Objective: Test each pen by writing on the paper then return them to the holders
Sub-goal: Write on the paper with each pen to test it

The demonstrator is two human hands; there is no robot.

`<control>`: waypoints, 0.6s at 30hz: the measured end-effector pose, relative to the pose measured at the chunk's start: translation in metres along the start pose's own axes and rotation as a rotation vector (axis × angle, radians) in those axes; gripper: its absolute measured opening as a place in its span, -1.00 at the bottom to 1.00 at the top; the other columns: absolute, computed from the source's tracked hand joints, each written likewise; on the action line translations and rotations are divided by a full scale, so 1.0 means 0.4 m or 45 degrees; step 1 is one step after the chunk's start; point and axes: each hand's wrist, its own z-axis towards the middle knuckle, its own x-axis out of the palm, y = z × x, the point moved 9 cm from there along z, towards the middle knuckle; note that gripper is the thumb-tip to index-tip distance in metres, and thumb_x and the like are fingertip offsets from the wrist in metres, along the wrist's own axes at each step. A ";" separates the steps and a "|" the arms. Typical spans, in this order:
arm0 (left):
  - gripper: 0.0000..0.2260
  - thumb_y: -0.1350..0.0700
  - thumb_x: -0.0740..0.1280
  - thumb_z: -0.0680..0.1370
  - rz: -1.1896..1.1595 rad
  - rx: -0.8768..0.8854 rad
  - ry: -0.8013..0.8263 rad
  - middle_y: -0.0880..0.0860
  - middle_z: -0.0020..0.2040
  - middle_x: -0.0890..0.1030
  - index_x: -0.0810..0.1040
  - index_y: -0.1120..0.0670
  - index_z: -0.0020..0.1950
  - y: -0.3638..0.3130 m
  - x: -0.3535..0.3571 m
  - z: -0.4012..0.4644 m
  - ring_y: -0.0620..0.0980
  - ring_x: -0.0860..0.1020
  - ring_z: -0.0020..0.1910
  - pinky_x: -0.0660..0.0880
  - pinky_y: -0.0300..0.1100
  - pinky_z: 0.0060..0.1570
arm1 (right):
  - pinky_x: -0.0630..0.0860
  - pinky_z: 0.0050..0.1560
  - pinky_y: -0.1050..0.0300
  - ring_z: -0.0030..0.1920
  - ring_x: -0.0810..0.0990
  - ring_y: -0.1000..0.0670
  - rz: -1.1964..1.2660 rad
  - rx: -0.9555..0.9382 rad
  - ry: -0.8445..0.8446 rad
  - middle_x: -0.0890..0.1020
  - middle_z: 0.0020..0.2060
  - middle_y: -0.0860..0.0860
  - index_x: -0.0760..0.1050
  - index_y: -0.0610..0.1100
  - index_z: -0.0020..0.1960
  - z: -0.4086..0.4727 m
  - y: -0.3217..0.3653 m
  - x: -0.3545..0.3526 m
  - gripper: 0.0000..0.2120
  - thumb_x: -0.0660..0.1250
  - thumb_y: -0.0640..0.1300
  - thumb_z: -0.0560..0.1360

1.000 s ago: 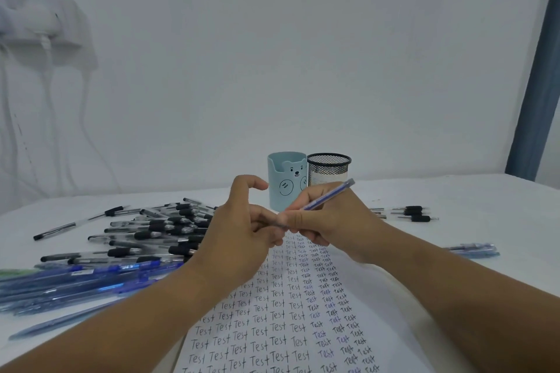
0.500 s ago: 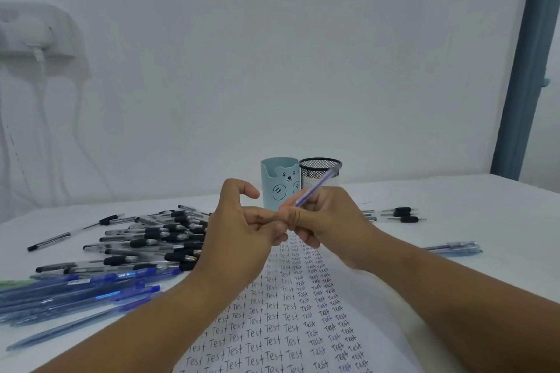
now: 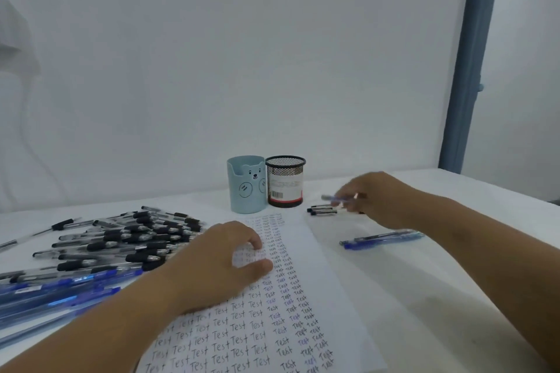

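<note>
The right hand (image 3: 374, 198) pinches a blue pen (image 3: 338, 199) jutting leftward from its fingertips, while the left hand (image 3: 224, 260) rests loosely curled on the paper (image 3: 318, 297).

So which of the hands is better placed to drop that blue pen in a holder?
The right hand: it already holds the blue pen, just beside the mesh holder. The left hand rests on the paper.

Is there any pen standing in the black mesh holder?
No, nothing sticks up above the rim of the black mesh holder; it looks empty.
</note>
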 end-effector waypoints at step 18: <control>-0.82 -0.20 0.28 0.60 0.117 0.086 -0.216 -0.37 0.10 0.48 0.54 -0.21 0.15 -0.010 -0.074 -0.013 -0.32 0.43 0.16 0.34 -0.28 0.18 | 0.32 0.03 0.34 0.01 0.48 0.17 -0.110 -0.202 0.080 0.53 -0.04 0.21 0.66 0.01 0.13 -0.021 0.130 0.078 -0.76 0.26 -0.19 0.61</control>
